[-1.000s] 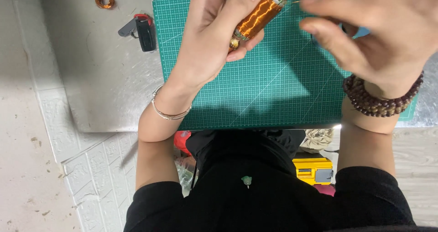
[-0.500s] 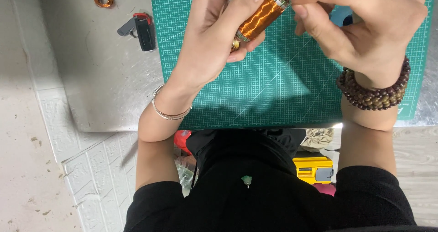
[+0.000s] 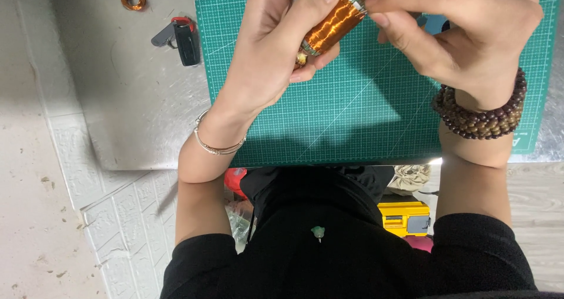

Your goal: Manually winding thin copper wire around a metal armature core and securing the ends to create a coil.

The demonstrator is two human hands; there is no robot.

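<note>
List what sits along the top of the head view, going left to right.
Small copper wire ring → black and red tool → left hand → copper-wound coil with silver ends → right hand.

I see even, bright light from above; the hands cast a soft shadow on the green cutting mat (image 3: 364, 111) (sharp focus, slight glare on metal table (image 3: 135, 99)).

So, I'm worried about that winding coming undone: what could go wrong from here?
1. The copper coil is held in the air by the left hand while the right hand pinches at its end; a slip might loosen the turns.
2. If dropped, it would likely land on the green cutting mat and could roll.
3. The bead bracelet hangs near the work and might snag loose wire.
</note>
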